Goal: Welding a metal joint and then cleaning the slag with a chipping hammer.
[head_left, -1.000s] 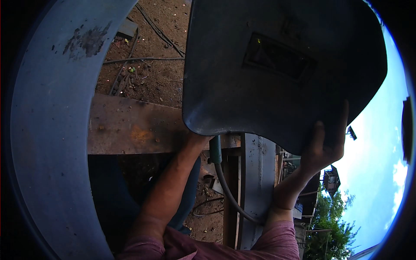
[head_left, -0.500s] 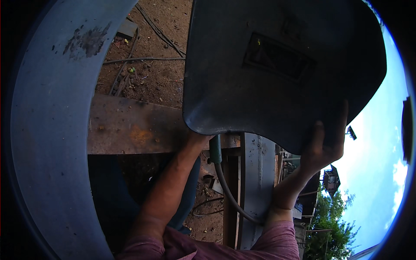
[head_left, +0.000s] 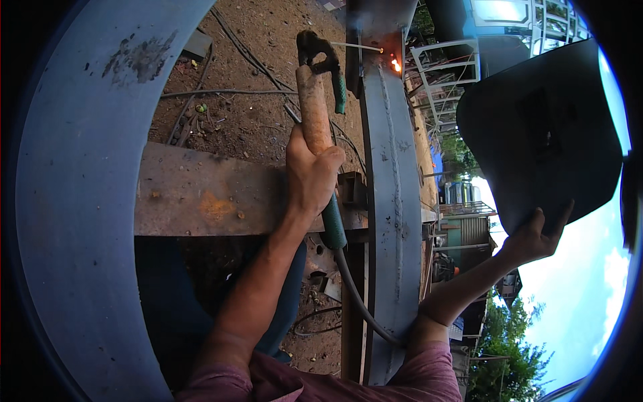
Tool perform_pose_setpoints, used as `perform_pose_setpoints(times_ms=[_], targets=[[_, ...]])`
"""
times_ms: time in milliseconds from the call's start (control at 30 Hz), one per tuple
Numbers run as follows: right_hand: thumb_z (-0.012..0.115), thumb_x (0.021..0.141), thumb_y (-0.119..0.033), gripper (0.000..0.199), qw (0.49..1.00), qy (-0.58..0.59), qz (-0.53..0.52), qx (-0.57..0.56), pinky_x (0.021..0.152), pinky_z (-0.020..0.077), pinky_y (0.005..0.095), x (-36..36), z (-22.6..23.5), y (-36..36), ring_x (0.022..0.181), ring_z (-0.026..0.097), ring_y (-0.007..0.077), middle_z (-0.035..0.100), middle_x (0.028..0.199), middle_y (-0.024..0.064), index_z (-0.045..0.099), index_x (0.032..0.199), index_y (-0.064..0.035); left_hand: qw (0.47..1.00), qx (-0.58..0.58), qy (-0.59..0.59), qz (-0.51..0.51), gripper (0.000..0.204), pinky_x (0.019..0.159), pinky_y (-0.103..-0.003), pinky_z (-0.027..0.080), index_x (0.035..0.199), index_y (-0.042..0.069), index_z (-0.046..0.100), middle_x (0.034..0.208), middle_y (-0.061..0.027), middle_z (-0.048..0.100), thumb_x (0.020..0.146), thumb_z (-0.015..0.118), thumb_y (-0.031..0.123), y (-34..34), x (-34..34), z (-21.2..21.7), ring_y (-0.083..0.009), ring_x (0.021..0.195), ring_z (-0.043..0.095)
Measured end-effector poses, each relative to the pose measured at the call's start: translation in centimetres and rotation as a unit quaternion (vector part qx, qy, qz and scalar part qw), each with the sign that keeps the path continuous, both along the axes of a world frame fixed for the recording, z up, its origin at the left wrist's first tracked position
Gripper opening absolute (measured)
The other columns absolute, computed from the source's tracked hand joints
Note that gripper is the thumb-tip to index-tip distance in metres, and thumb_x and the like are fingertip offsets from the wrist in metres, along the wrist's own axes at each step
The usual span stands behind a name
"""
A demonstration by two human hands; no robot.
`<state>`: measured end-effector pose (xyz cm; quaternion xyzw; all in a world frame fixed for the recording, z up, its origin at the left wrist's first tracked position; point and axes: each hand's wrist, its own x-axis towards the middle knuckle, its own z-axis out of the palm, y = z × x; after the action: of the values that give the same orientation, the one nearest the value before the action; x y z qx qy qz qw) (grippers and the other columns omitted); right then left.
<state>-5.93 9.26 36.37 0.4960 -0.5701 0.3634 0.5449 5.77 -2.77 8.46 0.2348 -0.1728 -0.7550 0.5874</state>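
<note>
My left hand (head_left: 312,173) is closed around the worn, tan handle of a welding electrode holder (head_left: 313,100), which has black jaws and a green lever. A thin welding electrode (head_left: 355,45) sticks out of the jaws to the right. Its tip is at a glowing orange spot (head_left: 396,65) on a grey steel beam (head_left: 388,174) with a long weld seam. From the holder's green lower end a dark cable (head_left: 362,308) curves down to the right. My right hand (head_left: 532,241) grips the lower edge of a dark welding shield (head_left: 536,134), with two fingers against its face.
A broad curved grey metal piece (head_left: 74,201) fills the left side. A rusty steel plate (head_left: 194,191) runs crosswise by my left forearm. Cables (head_left: 234,90) trail over brown soil. Beyond the beam stand a light metal frame (head_left: 445,84), sheds and a tree (head_left: 509,342).
The welding shield has swung from the middle to the right with my right hand. My left hand, the electrode holder and the glowing spot on the beam now show.
</note>
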Motion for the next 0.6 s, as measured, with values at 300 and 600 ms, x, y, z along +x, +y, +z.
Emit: perform_pose_setpoints(times_ms=[300, 600], targets=[[0.061, 0.074, 0.001, 0.058, 0.998, -0.032, -0.001, -0.056, 0.087, 0.0579, 0.0353, -1.1, 1.6, 1.8, 0.1, 0.067, 0.0288, 0.062, 0.129, 0.0198, 0.064, 0.13, -0.0085, 1.0, -0.029, -0.01, -0.005, 0.023, 0.038, -0.025, 0.041, 0.094, 0.002, 0.046, 0.065, -0.0019, 0.05, 0.076, 0.06, 0.007, 0.0, -1.1, -0.8, -0.0085, 0.044, 0.047], [0.059, 0.073, 0.002, 0.059, 1.0, 0.003, -0.008, -0.016, 0.094, 0.0548, 0.0369, 0.1, 0.4, 0.7, 0.107, 0.066, 0.0307, 0.062, 0.129, 0.0208, 0.064, 0.131, -0.0084, 0.999, -0.04, -0.012, -0.018, 0.025, 0.035, -0.027, 0.041, 0.095, 0.001, 0.046, 0.064, -0.0027, 0.051, 0.075, 0.061, 0.007, 0.0, -1.5, -0.3, -0.0096, 0.042, 0.047]])
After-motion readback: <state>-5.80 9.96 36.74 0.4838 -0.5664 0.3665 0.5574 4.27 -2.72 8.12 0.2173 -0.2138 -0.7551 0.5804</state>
